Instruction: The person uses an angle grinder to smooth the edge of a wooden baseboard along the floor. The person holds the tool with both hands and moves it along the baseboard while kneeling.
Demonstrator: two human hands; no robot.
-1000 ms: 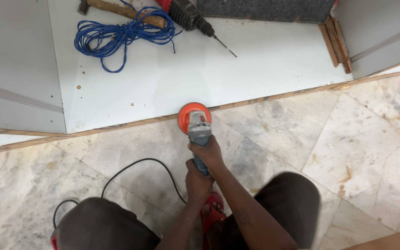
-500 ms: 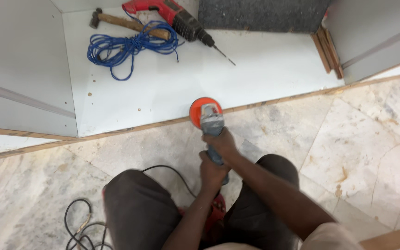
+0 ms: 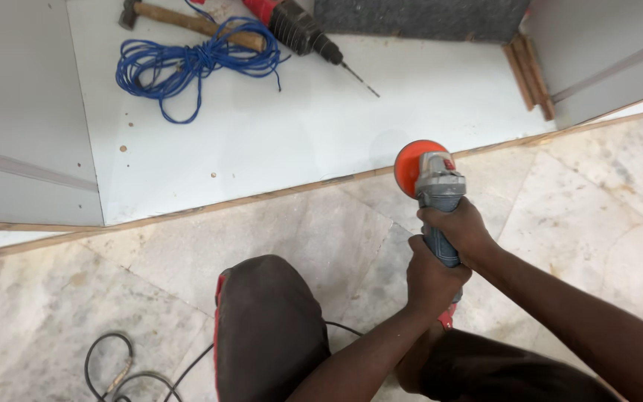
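Both my hands grip a grey angle grinder [image 3: 438,195] with an orange disc [image 3: 411,164]. My right hand [image 3: 461,229] wraps the body just behind the head. My left hand [image 3: 432,277] holds the rear of the handle. The disc sits at the wooden front edge [image 3: 277,193] of a white board [image 3: 299,126] lying on the marble floor [image 3: 574,208]. My knee [image 3: 266,327] in dark trousers is bent below.
On the white board lie a coil of blue cable [image 3: 187,63], a hammer [image 3: 187,22] and a red drill [image 3: 299,30] with its bit. Wooden strips [image 3: 528,78] and a grey mat [image 3: 426,18] are at the back. A black cord [image 3: 124,365] loops on the floor.
The view has shifted and come closer. The grinder and both hands now sit further right along the board's edge, and my left knee has come into the middle.
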